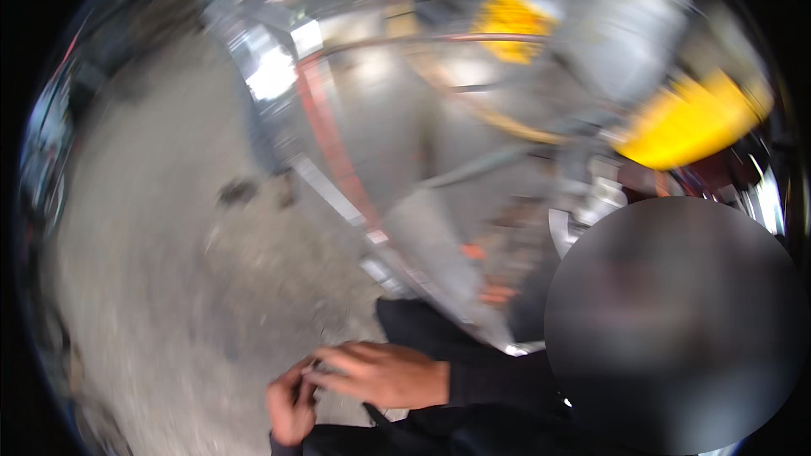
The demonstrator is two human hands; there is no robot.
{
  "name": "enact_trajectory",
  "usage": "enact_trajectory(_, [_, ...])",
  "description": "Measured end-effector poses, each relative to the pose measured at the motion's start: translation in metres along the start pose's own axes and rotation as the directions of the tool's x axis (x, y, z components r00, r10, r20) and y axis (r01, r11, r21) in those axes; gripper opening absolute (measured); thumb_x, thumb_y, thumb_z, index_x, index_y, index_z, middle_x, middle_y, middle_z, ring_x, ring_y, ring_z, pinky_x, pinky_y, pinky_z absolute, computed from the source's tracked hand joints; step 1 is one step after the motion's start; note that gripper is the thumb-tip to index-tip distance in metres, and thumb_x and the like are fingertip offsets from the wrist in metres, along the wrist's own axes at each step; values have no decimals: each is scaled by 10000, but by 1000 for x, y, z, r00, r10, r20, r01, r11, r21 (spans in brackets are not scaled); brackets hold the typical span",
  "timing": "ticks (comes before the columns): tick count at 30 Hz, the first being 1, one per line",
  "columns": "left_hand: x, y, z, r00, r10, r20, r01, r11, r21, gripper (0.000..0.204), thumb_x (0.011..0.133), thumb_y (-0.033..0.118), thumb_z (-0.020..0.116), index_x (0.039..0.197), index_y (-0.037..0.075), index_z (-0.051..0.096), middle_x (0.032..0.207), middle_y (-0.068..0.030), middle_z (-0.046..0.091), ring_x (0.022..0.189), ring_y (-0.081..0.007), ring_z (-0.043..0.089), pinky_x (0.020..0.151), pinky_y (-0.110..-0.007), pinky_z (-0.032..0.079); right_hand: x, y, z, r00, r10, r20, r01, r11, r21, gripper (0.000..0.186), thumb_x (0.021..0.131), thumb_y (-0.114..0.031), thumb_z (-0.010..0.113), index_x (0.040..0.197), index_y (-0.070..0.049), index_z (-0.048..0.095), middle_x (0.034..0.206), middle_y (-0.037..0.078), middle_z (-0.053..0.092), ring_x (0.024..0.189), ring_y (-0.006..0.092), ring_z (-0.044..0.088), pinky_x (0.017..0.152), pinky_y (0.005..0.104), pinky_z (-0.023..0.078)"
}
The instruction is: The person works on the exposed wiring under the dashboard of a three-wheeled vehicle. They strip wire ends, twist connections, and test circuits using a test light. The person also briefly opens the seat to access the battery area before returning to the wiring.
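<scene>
At the lower middle, my left hand (291, 408) and my right hand (380, 373) meet in front of my dark clothing (473, 429). The left fingers are bent and closed. From the right, the right hand reaches across, its curled fingertips pressed against the left fingers. A small dark spot shows between them; whether it is a thing or shadow I cannot make out. Black sleeves cover both wrists. Beneath the hands lies the grey floor (194, 287).
Motion blurs the surroundings. A large grey metal surface (372, 105) with a reddish strip (325, 131) stands ahead. On and around it are a yellow item (511, 27), a larger yellow item (697, 122) and a tan hose (507, 122). A blurred round patch hides the lower right.
</scene>
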State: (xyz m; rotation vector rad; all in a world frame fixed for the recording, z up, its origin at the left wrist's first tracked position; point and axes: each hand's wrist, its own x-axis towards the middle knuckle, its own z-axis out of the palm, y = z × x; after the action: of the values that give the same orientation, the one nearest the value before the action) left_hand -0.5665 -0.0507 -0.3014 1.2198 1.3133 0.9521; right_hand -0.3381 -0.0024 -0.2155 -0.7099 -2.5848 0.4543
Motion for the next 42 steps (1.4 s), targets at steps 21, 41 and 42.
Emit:
enact_trajectory(21, [-68, 326, 379, 823, 487, 292, -467, 873, -141, 132, 1035, 48, 656, 1092, -61, 704, 841, -58, 699, 701, -95, 653, 662, -256, 529, -315, -28, -424, 964, 64, -259, -166, 904, -393, 146, 846, -142, 760, 876, -38, 662, 787, 169, 662, 836, 409, 695, 740, 519, 560])
enact_trajectory(41, [68, 421, 596, 166, 939, 302, -968, 97, 232, 154, 878, 84, 764, 985, -28, 766, 873, -196, 730, 749, -323, 718, 718, -398, 562, -430, 74, -472, 406, 512, -757, -752, 658, 43, 184, 857, -118, 777, 1004, -8, 776, 867, 182, 769, 792, 308, 769, 725, 387, 577])
enact_trajectory(42, [67, 419, 597, 176, 923, 343, -970, 104, 218, 155, 878, 83, 764, 985, -29, 764, 870, -195, 729, 739, -316, 715, 710, -398, 559, -432, 73, -472, 399, 513, -760, -755, 654, 45, 184, 859, -116, 777, 1008, -8, 775, 856, 182, 766, 780, 307, 766, 721, 388, 575])
